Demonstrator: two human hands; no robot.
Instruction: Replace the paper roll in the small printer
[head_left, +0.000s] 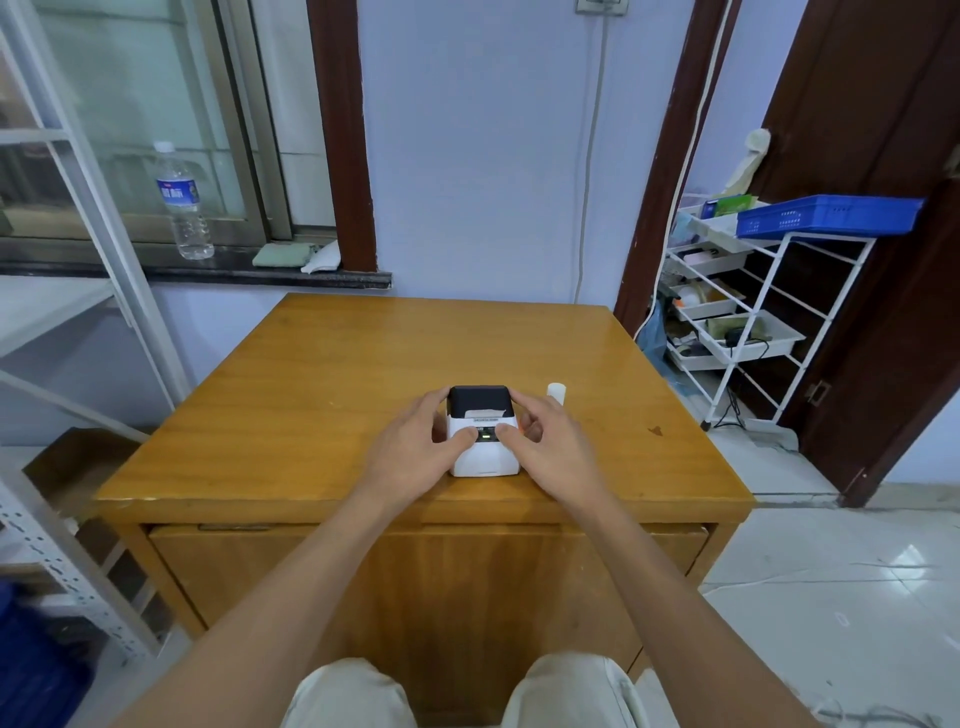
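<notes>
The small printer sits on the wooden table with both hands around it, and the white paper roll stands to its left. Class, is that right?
Not quite. In the head view the white paper roll stands to the right of the small printer, beyond the right hand. The left hand and wooden table are as stated.

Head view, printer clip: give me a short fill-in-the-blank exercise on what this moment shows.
1. The small printer sits on a wooden ____.
2. The left hand and right hand grip the printer from ____ sides.
3. The white roll stands to the ____ of the printer, untouched.
4. The printer's lid is ____ in colour.

Missing words: table; opposite; right; black
</notes>
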